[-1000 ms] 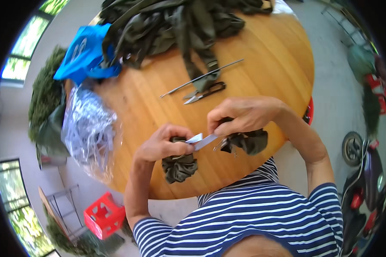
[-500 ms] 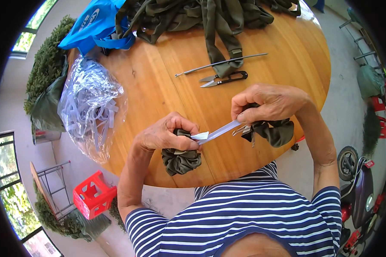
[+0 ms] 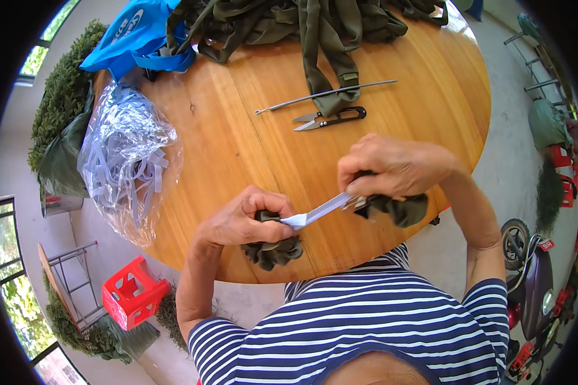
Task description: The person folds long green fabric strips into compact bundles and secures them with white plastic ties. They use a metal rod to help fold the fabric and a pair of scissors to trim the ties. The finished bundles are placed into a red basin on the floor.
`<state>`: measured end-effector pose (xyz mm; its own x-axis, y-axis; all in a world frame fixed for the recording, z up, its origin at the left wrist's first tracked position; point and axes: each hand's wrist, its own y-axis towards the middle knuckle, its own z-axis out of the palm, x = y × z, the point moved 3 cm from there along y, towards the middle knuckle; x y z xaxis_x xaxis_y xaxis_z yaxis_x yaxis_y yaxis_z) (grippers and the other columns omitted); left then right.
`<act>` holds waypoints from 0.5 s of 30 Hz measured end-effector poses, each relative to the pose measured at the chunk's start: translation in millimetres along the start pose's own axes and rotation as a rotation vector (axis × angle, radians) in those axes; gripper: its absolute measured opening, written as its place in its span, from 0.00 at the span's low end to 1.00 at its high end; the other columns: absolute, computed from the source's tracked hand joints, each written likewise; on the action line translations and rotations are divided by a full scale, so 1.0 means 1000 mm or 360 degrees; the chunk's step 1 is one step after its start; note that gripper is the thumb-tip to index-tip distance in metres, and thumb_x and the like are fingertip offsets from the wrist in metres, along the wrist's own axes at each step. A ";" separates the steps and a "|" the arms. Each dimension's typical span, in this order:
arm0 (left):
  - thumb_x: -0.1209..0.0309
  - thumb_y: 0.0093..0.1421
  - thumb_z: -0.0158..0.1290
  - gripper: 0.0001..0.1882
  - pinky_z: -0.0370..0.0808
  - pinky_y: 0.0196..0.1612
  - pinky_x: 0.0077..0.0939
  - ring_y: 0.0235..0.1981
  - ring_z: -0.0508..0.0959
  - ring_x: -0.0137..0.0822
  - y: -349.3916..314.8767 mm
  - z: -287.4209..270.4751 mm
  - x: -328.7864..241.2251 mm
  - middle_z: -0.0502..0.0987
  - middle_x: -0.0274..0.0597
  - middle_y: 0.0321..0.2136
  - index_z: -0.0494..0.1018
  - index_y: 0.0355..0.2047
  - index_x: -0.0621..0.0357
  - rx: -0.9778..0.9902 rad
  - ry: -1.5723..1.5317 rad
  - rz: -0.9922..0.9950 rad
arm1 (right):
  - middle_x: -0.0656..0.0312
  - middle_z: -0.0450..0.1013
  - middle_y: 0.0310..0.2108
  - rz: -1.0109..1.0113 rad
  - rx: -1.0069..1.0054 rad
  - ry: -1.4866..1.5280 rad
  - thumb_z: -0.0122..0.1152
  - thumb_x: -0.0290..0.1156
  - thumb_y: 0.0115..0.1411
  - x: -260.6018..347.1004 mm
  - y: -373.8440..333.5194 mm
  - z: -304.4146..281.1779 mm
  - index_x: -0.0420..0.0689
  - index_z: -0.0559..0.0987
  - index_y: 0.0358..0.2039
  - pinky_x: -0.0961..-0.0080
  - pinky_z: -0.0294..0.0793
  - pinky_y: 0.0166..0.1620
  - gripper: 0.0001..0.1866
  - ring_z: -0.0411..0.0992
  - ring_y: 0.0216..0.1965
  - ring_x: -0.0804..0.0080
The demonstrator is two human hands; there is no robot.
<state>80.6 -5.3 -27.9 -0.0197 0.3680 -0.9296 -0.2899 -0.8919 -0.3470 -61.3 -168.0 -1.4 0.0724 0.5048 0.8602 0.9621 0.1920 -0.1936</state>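
Observation:
Between my two hands a white elastic band (image 3: 327,208) stretches over the near part of the table. My left hand (image 3: 247,217) is closed on the band's left end and on a gathered, ruffled piece of dark green fabric (image 3: 273,252) that bulges below the fingers. My right hand (image 3: 392,168) pinches the other side of the band, and more of the dark green fabric (image 3: 401,208) hangs under it. A small light metal piece (image 3: 352,203) shows beside the right fingers; its kind is unclear.
Beyond my hands lie black thread snips (image 3: 331,118) and a thin metal rod with a hooked end (image 3: 327,97). Dark green fabric strips (image 3: 289,29) are heaped at the far side of the wooden table (image 3: 237,147). A clear bag of white elastic strips (image 3: 128,160) and a blue bag (image 3: 135,38) are at left.
Both hands have shifted slightly, the right one down and left. The elastic band's left end now looks folded over at the left fingertips. The view has moved a little.

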 end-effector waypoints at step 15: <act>0.73 0.51 0.54 0.07 0.69 0.28 0.12 0.23 0.73 0.19 -0.005 0.018 0.003 0.75 0.32 0.21 0.75 0.27 0.65 -0.0704 -0.0511 -0.0268 | 0.58 0.68 0.27 0.0343 -0.1083 -0.0677 0.57 0.32 0.47 -0.029 0.001 -0.032 0.42 0.74 0.27 0.70 0.65 0.36 0.09 0.68 0.33 0.62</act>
<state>64.8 5.0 -26.7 -0.3177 0.5141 -0.7967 0.1125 -0.8139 -0.5700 -53.6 -209.5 -11.3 0.2990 0.7737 0.5586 0.8973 -0.4272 0.1113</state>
